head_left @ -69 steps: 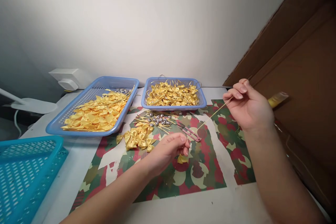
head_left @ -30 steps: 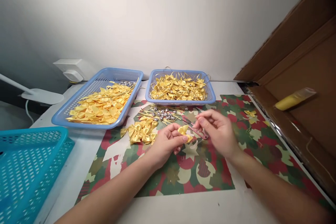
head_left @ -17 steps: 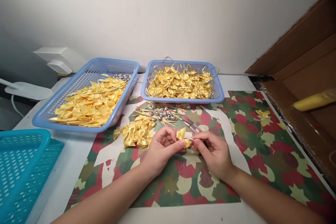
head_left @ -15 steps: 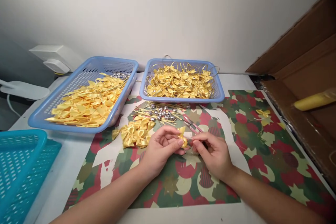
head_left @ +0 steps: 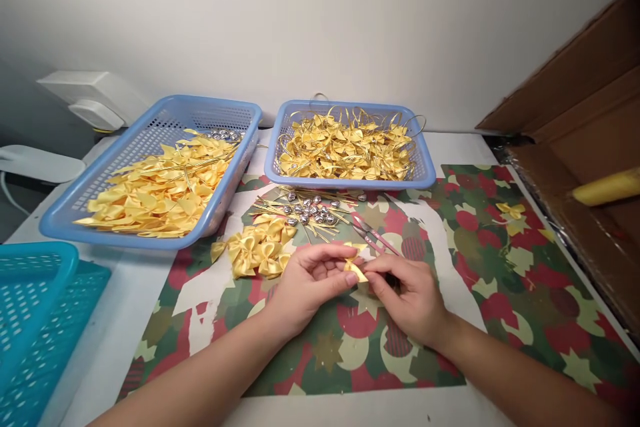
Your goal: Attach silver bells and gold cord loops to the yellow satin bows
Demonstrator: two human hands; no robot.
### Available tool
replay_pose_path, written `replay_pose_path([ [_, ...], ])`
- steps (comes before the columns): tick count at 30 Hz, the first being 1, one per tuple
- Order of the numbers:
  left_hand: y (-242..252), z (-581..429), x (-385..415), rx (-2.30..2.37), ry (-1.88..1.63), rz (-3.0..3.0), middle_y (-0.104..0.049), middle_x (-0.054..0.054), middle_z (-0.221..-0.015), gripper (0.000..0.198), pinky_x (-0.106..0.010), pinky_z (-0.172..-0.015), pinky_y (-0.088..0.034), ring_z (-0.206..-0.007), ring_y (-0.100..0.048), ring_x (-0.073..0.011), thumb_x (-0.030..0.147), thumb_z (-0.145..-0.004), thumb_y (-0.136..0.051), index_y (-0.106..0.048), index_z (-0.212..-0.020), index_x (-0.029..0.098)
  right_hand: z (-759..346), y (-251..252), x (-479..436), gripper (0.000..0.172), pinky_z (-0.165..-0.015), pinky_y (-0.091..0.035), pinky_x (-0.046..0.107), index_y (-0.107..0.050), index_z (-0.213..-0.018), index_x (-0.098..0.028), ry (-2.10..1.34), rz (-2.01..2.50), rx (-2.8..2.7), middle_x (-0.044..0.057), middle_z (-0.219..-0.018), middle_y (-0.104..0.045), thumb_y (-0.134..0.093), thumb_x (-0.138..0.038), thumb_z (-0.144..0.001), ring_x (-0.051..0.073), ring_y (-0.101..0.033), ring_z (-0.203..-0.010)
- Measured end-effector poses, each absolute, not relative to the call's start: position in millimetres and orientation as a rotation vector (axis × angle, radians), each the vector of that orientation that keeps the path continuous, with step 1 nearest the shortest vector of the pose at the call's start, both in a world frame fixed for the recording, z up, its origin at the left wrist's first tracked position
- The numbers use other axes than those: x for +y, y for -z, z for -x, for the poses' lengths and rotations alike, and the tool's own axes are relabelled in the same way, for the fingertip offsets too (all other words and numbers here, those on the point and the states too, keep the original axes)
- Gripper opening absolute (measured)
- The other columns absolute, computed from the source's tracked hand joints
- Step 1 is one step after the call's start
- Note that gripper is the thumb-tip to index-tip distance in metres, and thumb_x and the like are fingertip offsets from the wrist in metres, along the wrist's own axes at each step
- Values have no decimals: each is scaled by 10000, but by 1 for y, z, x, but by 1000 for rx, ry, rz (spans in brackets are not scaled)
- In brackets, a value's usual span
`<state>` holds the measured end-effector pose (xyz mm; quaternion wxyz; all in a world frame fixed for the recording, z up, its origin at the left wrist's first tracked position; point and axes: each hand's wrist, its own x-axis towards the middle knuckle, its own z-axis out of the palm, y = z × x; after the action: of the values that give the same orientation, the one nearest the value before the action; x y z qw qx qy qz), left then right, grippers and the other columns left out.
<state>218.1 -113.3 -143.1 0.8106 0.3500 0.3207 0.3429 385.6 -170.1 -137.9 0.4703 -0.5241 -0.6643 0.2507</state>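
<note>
A yellow satin ribbon bow (head_left: 357,272) is pinched between the thumb and fingers of my left hand (head_left: 315,280), above the patterned sheet. My right hand (head_left: 413,293) is closed against the bow's right side, thumb and index finger together; what they pinch is too small to make out. Left of my hands lies a small pile of yellow bows (head_left: 259,250). Beyond them are silver jingle bells (head_left: 313,210) scattered among gold ties (head_left: 267,205). Small pink-handled snips (head_left: 377,239) rest just behind my right hand.
A blue basket (head_left: 120,240) of yellow bows stands at left, and another blue basket (head_left: 350,183) holds bows with gold loops. A teal basket (head_left: 75,293) is at the near left. Cardboard (head_left: 565,100) borders the right side, near a loose bow (head_left: 511,210).
The bow has turned in my left fingers, so a pointed ribbon end now faces down and right. My right fingers have come closer against it. The view has shifted slightly.
</note>
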Motion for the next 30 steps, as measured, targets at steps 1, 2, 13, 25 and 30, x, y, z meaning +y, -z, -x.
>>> replay_pose_path([
  [1, 143, -218, -113, 678, -725, -749, -764, -6, -841, 249, -172, -736, -562, -761, -682, -86, 156, -635, -867, -786, -859, 227, -386, 138, -170, 135, -527, -499, 243, -658, -833, -219, -612, 1287, -1634, -2, -703, -719, -565, -126, -867, 129, -636, -559],
  [2, 143, -218, -114, 673, -719, -749, -765, -6, -853, 251, -174, -744, -562, -765, -680, -86, 152, -638, -864, -788, -863, 232, -386, 138, -170, 133, -527, -498, 246, -658, -832, -217, -610, 1290, -1638, 1, -698, -718, -565, -128, -867, 132, -637, -561],
  [13, 145, -216, -114, 647, -673, -669, -735, -7, -764, 270, -180, -706, -541, -718, -652, -86, 185, -621, -877, -795, -873, 236, -386, 139, -170, 145, -534, -507, 256, -653, -812, -219, -583, 1272, -1646, 3, -689, -728, -558, -121, -861, 152, -674, -600],
  [25, 142, -215, -113, 579, -618, -595, -754, -1, -780, 279, -152, -638, -520, -597, -618, -47, 183, -630, -872, -794, -893, 237, -387, 138, -170, 154, -587, -548, 270, -653, -801, -228, -600, 1238, -1652, 15, -739, -749, -559, -121, -861, 169, -703, -659],
  [30, 140, -216, -113, 579, -595, -548, -765, -7, -824, 286, -135, -611, -511, -624, -638, -53, 174, -611, -881, -794, -877, 231, -387, 139, -170, 151, -606, -554, 280, -644, -797, -230, -605, 1234, -1659, 16, -744, -749, -561, -124, -866, 172, -705, -667],
])
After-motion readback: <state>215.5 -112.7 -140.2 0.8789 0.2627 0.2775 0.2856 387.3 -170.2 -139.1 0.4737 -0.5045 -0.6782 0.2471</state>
